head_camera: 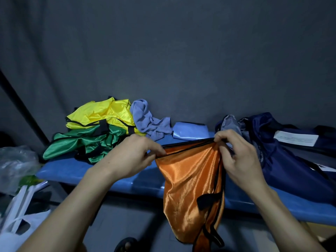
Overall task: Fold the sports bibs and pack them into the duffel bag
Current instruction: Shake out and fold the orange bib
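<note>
I see the orange bib stretched by its black-trimmed top edge between my two grips, the rest hanging down past the front edge of the blue surface. My left grip pinches the edge at one end; my right grip has its fingers curled round the bunched other end. Just beyond the left grip lie the green bib and yellow bib. Right of the right grip lies the navy duffel bag, its white label too blurred to read.
</note>
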Demonstrator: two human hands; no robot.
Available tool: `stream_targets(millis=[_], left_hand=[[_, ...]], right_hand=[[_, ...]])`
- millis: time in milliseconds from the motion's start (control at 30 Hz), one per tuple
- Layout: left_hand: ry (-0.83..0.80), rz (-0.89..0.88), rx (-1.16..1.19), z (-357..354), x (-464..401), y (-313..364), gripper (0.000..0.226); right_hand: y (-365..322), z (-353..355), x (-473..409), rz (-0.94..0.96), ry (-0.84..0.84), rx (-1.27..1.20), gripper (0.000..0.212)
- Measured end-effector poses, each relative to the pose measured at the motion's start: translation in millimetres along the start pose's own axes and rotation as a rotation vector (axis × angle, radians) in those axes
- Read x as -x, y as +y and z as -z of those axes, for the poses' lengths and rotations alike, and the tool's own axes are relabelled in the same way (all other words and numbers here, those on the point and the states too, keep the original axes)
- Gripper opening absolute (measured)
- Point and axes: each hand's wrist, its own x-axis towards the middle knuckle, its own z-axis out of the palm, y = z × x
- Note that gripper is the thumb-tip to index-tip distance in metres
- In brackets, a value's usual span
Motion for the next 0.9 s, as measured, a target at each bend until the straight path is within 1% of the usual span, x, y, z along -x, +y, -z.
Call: stream_targets(millis=[100,233,267,333,433,533,600,633,700,733,767,833,867,900], left_hand=[[0.004,-0.025,-0.127,-0.8,-0.9,-2.0,0.026],[-0.075,-0.044,-0.074,-0.9,0.9,-1.2,0.018],[-0.099,-0.055,-0.016,0.2,1.5,-0.7,0.019],[-0.136,-0.087,0.177,5.1,4.1,2.5,0.019],[-0.169,-0.120,0.477,16.3,7.1,9.9,0.015],[-0.106,-0.158,0.595,23.9,6.3,19.6,0.014],[-0.108,-0.157,0.550,34.5,3.9,25.6,0.014],[-0.124,-0.173,0.450,41.5,2.0,26.5,0.015],[-0.122,-0.222,0.092,58.9,-0.7,29.7,0.022],[-0.101,-0.240,-0.043,70.5,-0.9,36.4,0.025],[-0.094,-0.259,-0.081,82.6,-0.8,44.5,0.026],[-0.154,-0.296,0.085,107.3,2.9,66.6,0.023],[-0.213,-0.300,0.149,118.8,5.9,76.5,0.025],[-0.255,-0.304,0.159,129.9,8.2,85.1,0.030]], right_hand=[[-0.5,-0.9,0.3,-0.002,0.006,-0.009,0.032],[2.9,-1.9,-1.2,-0.040,0.043,-0.024,0.034],[3.7,-1.7,-1.7,-0.063,0.058,-0.040,0.035],[4.7,-1.9,-2.2,-0.137,0.088,-0.115,0.036],[4.4,-1.0,-6.3,-0.254,0.080,-0.331,0.032],[-1.8,7.9,-12.3,-0.347,0.030,-0.568,0.030],[-9.7,19.4,-17.8,-0.445,-0.006,-0.730,0.030],[-12.8,25.6,-21.0,-0.482,-0.018,-0.782,0.031],[-21.5,40.3,-29.4,-0.489,-0.031,-0.830,0.032],[-29.6,48.6,-34.9,-0.478,-0.037,-0.851,0.031],[-38.7,56.4,-41.5,-0.469,-0.049,-0.875,0.029],[-60.1,71.4,-56.0,-0.464,-0.086,-0.912,0.030],[-69.0,78.2,-63.5,-0.469,-0.100,-0.927,0.031],[-77.6,84.9,-71.1,-0.475,-0.106,-0.932,0.031]])
